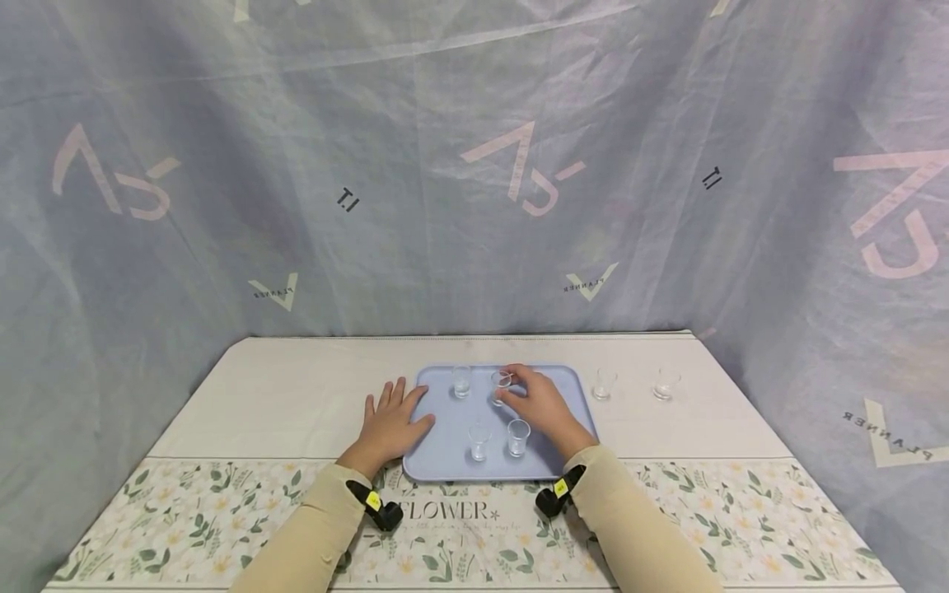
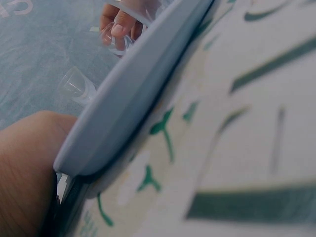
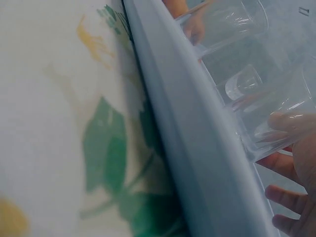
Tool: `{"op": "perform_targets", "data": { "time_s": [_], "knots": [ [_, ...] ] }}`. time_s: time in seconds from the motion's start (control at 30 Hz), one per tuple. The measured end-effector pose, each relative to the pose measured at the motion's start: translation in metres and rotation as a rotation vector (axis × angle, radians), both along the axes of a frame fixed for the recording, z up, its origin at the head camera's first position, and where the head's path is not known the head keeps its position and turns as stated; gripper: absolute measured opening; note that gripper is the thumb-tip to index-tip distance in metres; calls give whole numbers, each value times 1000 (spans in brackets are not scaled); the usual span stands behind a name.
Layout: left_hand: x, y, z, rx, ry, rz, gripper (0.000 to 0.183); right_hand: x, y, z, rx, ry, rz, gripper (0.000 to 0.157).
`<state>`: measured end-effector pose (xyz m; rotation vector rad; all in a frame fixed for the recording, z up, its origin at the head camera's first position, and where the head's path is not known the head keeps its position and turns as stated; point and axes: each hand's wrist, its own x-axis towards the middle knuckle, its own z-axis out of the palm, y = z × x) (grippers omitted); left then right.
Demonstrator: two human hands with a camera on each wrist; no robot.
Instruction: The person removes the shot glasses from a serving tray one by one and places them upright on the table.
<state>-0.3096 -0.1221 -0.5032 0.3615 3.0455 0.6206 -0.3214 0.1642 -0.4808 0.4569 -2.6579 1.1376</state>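
pinching a clear glass (image 1: 499, 384), the right hand (image 1: 541, 403) hangs over the tray (image 1: 441, 457).

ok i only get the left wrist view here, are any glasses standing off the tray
Observer: Yes, one glass and a second glass stand on the tablecloth to the right of the tray.
Operator: and i see fingers on a glass up top, where on the tray is that
Observer: The head view shows the right hand holding the far-row glass, towards the far edge of the tray.
Operator: right, and what are the left fingers doing, they're out of my picture
Observer: The left hand is at the tray's left edge with its fingers spread, holding no glass.
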Motion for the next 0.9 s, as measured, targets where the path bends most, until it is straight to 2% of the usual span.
{"op": "perform_targets", "data": {
  "time_s": [0.53, 0.9],
  "knots": [
    [1, 1, 1, 4, 1, -1, 67, 3, 7, 5, 32, 51, -65, 40],
    [3, 1, 5, 8, 0, 2, 66, 3, 18, 10, 12, 49, -89, 37]
  ]
}}
